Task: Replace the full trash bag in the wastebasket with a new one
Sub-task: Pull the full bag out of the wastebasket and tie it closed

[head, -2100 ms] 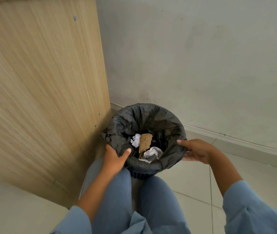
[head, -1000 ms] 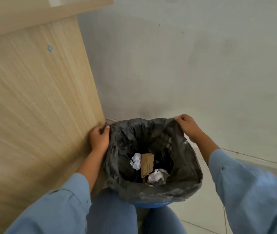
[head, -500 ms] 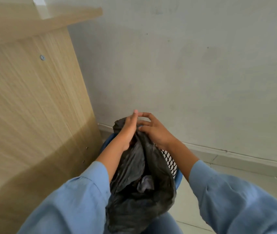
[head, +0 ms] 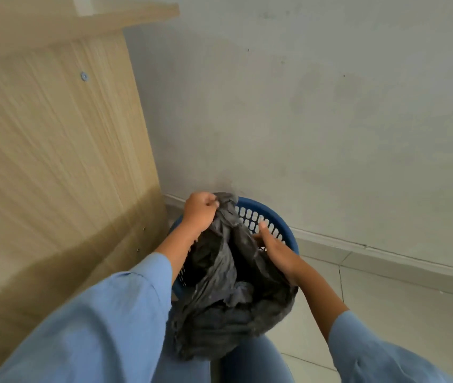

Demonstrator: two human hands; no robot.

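Note:
A black trash bag (head: 228, 305) bulges up out of a blue perforated wastebasket (head: 272, 214) that stands on the floor between my knees. The bag's mouth is gathered into a bunch at the top. My left hand (head: 199, 212) grips that bunched neck in a fist, above the basket's far rim. My right hand (head: 273, 248) lies against the bag's right side lower down, fingers pointing toward the neck; whether they grip the plastic is hidden. The trash inside the bag is out of sight.
A light wooden desk panel (head: 54, 161) rises close on the left of the basket. A grey wall (head: 316, 120) with a baseboard (head: 385, 255) runs behind it. Pale floor tiles (head: 385, 305) lie to the right. My blue-trousered knees sit under the bag.
The bag's rim was peeled off the basket and its open mouth drawn shut, hiding the paper and cardboard. My left hand now fists the neck; my right hand dropped to the bag's side.

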